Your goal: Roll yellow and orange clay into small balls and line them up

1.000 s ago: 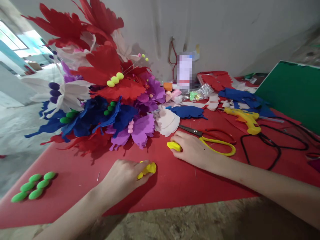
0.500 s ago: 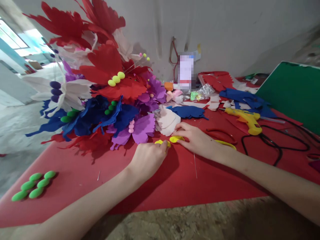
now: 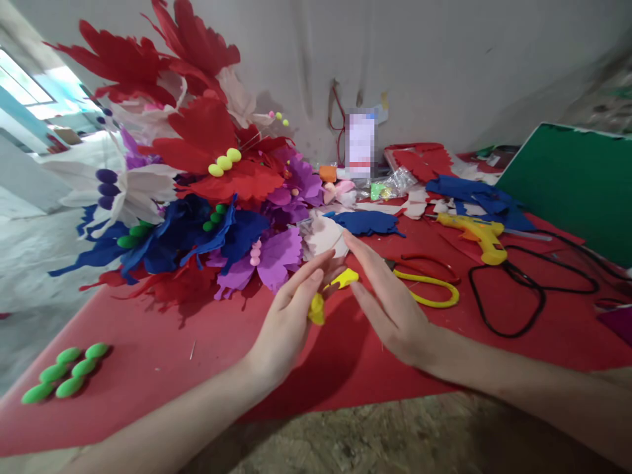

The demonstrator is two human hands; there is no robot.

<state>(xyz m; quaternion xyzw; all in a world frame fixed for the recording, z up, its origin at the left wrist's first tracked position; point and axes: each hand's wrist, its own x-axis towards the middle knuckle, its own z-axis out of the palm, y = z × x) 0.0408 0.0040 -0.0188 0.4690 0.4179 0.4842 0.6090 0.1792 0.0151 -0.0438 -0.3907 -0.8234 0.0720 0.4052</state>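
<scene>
Over the red table (image 3: 207, 388), my left hand (image 3: 291, 316) has a crumpled yellow piece (image 3: 316, 309) against its palm, with the fingers curved round it. Another yellow piece (image 3: 345, 278) shows between the two hands, beside the fingers of my left hand. My right hand (image 3: 390, 296) faces it with the palm turned inward, its thumb and fingers apart and nothing visibly gripped. A white petal-shaped piece (image 3: 323, 237) lies just beyond the fingertips. Scissors with a yellow handle (image 3: 447, 294) rest beside my right hand.
Large fabric butterflies (image 3: 197, 145) fill the left back. Green oval beads (image 3: 69, 374) lie front left, near a thin needle-like piece (image 3: 192, 349). A yellow glue gun (image 3: 478, 234) with a looping black cord is at right, before a green board (image 3: 567, 184). A phone (image 3: 362, 141) leans by the wall.
The fingers of both hands have unfolded and straightened, palms now facing each other. The yellow piece at my left hand has shifted lower. More of the yellow scissor handle shows.
</scene>
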